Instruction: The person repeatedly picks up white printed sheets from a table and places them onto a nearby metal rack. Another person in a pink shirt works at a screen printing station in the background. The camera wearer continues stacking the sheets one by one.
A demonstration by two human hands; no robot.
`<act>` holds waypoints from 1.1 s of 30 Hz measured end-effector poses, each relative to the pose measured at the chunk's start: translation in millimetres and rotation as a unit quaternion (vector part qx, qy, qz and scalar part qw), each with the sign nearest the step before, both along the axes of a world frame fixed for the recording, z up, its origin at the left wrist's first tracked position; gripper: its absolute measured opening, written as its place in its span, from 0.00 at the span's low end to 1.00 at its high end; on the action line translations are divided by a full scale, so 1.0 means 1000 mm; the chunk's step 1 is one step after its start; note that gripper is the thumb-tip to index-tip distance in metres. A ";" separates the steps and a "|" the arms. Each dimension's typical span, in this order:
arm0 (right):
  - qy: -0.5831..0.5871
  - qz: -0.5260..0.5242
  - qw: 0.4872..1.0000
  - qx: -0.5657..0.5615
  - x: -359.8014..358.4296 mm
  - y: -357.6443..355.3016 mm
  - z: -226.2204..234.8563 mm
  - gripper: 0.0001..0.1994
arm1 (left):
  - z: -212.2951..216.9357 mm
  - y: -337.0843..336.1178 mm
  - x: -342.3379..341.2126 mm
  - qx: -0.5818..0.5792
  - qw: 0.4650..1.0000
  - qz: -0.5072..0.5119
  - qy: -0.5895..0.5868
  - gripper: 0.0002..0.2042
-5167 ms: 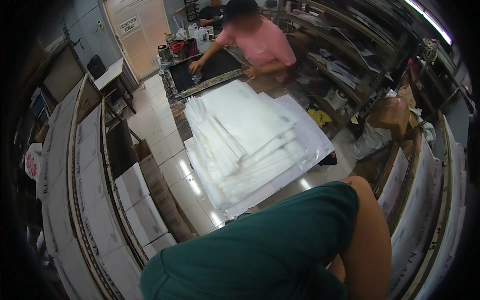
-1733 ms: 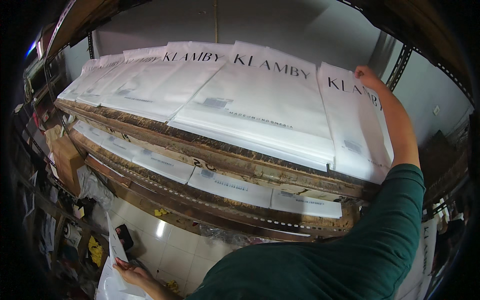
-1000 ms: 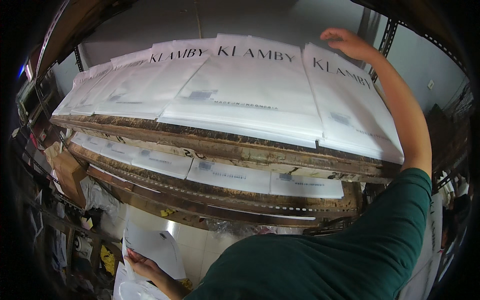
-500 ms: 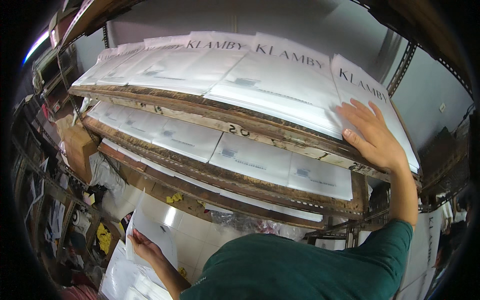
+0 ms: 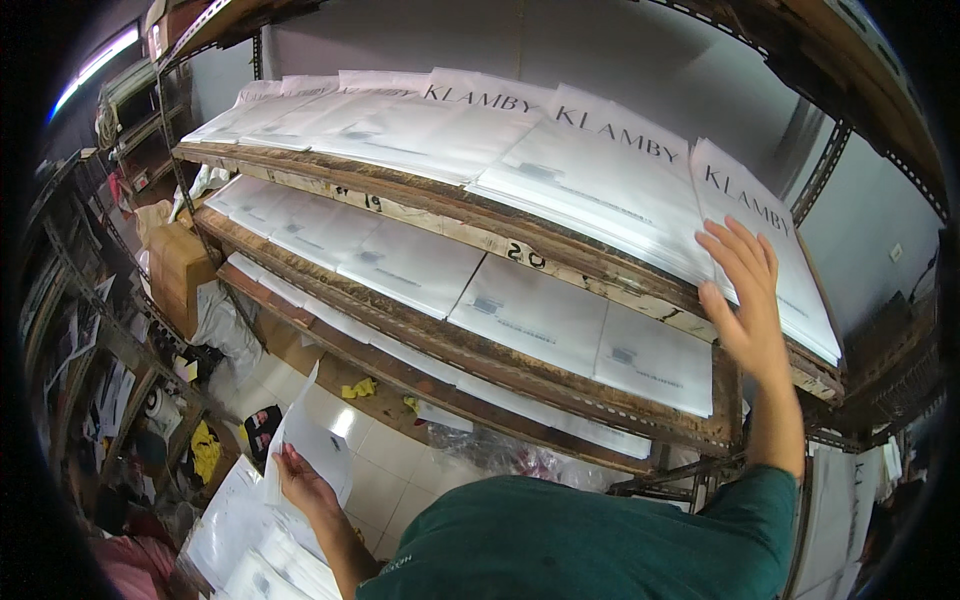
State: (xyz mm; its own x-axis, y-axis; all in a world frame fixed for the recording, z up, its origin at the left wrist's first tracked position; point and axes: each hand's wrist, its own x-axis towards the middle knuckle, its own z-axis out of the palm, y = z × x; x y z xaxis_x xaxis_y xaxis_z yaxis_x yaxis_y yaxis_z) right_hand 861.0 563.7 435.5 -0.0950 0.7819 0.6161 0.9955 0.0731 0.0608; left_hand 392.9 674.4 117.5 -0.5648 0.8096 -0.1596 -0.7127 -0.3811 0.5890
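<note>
Flat frosted white plastic bags (image 5: 590, 165), each with dark print, lie overlapping in a row along the top wooden board. My right hand (image 5: 745, 295) is spread over the bag at the right end (image 5: 790, 270), fingers apart, palm toward it; whether it presses on the plastic I cannot tell. Down at the lower left, my left hand (image 5: 305, 485) pinches the edge of a white plastic bag (image 5: 322, 440) that stands up from its fingers. Below that hand lies a pile of similar bags (image 5: 265, 560), partly cut off by the lower edge.
A wooden shelf board (image 5: 440, 205) on a perforated metal frame runs across the middle. Beneath it, a second board (image 5: 420, 310) carries more white bags. To the left stand a brown carton (image 5: 180, 275) and a cluttered rack (image 5: 130, 330). Crumpled clear plastic (image 5: 490, 450) lies under the shelves.
The view has shifted, so the shelves sit farther right and lower. My right hand stays over the end bag, its fingers now more upright. The left hand keeps its hold.
</note>
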 end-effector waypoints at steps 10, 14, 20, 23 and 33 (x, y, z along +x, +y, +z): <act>0.685 0.244 0.649 -0.223 -0.120 0.109 -0.282 0.08 | -0.018 -0.008 0.039 -0.065 0.994 -0.088 -0.019 0.16; 0.450 0.280 0.733 -0.426 -0.114 0.094 -0.494 0.08 | -0.007 -0.034 0.038 -0.109 0.991 -0.077 -0.028 0.16; 0.193 0.187 0.729 -0.629 -0.042 0.049 -0.577 0.10 | 0.005 -0.075 0.056 -0.142 0.986 -0.086 -0.020 0.16; 0.156 0.244 0.726 -0.623 -0.059 0.084 -0.576 0.12 | -0.018 -0.077 0.054 -0.116 0.986 -0.115 -0.029 0.17; 0.498 0.521 0.504 -0.476 -0.302 0.098 -0.365 0.24 | -0.040 -0.092 0.048 -0.121 0.986 -0.104 -0.039 0.14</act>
